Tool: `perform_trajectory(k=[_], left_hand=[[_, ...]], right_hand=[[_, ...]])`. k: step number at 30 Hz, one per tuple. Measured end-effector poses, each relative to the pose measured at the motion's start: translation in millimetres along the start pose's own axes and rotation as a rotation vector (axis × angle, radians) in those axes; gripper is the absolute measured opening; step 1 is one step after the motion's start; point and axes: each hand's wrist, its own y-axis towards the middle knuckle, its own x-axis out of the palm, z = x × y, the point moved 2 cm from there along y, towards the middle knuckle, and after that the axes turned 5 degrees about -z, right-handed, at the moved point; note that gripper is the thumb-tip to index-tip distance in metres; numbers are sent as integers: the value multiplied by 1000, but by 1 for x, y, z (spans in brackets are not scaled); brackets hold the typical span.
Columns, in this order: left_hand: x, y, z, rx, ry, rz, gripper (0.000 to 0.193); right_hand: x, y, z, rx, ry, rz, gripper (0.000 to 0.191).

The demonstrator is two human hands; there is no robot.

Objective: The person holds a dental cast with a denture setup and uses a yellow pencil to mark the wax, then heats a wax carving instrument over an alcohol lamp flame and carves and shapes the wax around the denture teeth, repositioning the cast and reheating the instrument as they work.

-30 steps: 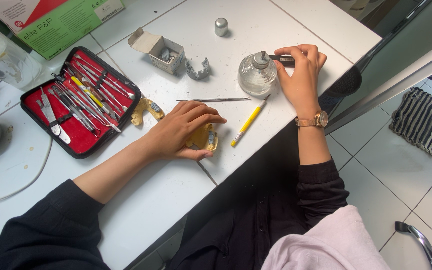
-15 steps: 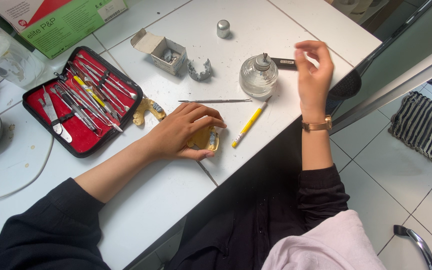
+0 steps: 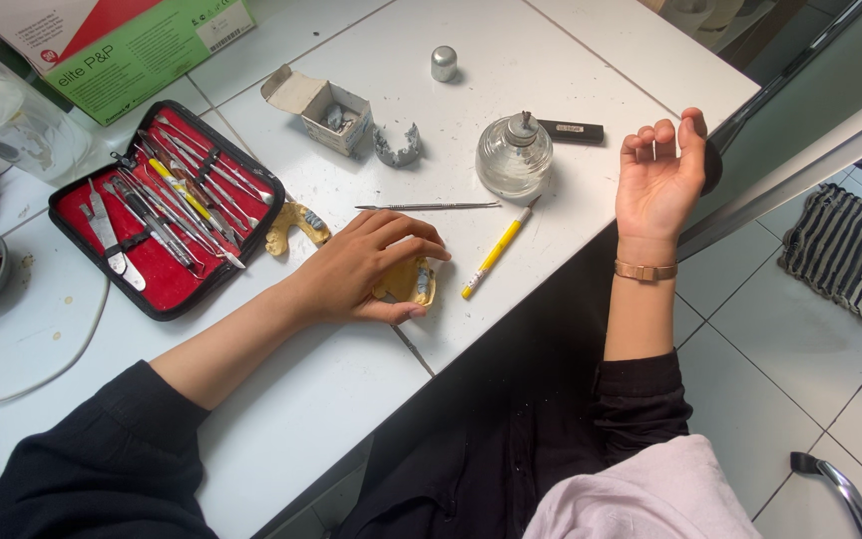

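Right hand has come off the glass spirit lamp and pulled back to the desk edge, palm up, fingers loosely curled, holding nothing. The black lighter it pinched by the lamp's wick a second ago now lies flat on the desk beside the lamp.

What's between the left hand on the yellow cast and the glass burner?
In the head view, two tools lie between the left hand on the yellow dental cast and the glass spirit burner: a thin metal probe and a yellow-handled instrument.
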Motion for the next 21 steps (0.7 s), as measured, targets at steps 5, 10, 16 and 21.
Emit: perform_trajectory(k=[5, 10, 16, 21], left_hand=[[2, 1, -1, -9, 5, -4, 63], [1, 0, 0, -12, -3, -8, 62], [-3, 4, 1, -19, -17, -7, 63], [-8, 4, 7, -9, 10, 6, 66]], right_hand=[[0, -2, 1, -18, -24, -24, 11], [-2, -1, 0, -38, -62, -42, 10], [25, -30, 4, -244, -566, -193, 6], [77, -78, 34, -137, -1455, -482, 9]])
